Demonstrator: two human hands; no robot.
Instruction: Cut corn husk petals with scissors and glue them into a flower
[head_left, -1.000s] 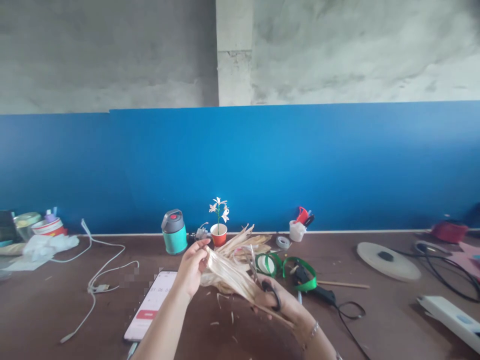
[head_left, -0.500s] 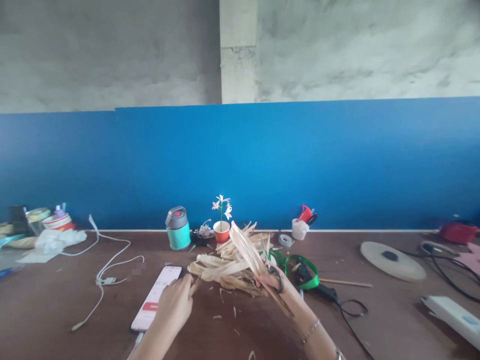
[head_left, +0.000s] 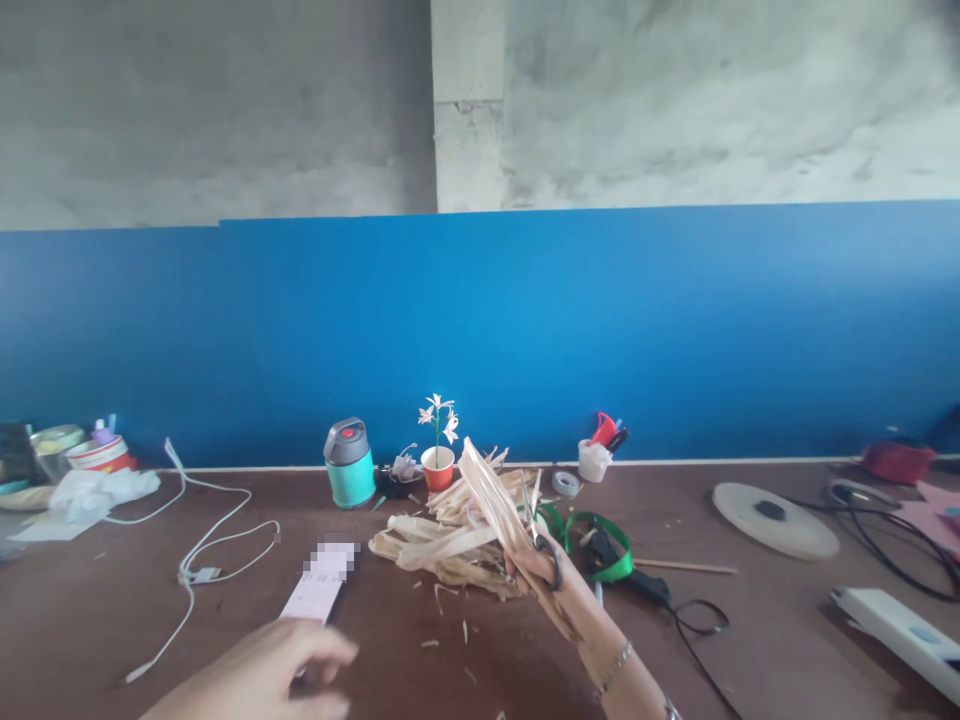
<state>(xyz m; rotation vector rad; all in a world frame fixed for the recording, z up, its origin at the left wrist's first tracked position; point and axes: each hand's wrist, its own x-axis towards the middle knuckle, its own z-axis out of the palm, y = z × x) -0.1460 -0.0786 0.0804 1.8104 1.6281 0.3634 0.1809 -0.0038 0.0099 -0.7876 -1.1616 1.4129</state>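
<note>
Around my right wrist (head_left: pixel 596 625), above my bare right hand (head_left: pixel 546 578), I wear a thin silvery bracelet (head_left: pixel 616 668), beaded or linked, I can't tell which. Farther up my forearm, another shiny piece (head_left: pixel 671 711) shows partly. My left hand (head_left: pixel 277 668) is bare and blurred.

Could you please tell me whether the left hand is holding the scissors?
No, the scissors are in the right hand, well apart from the left hand.

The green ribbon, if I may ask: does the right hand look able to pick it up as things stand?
Probably not easily: the green ribbon lies close, but the right hand holds scissors and dry husks.
</note>
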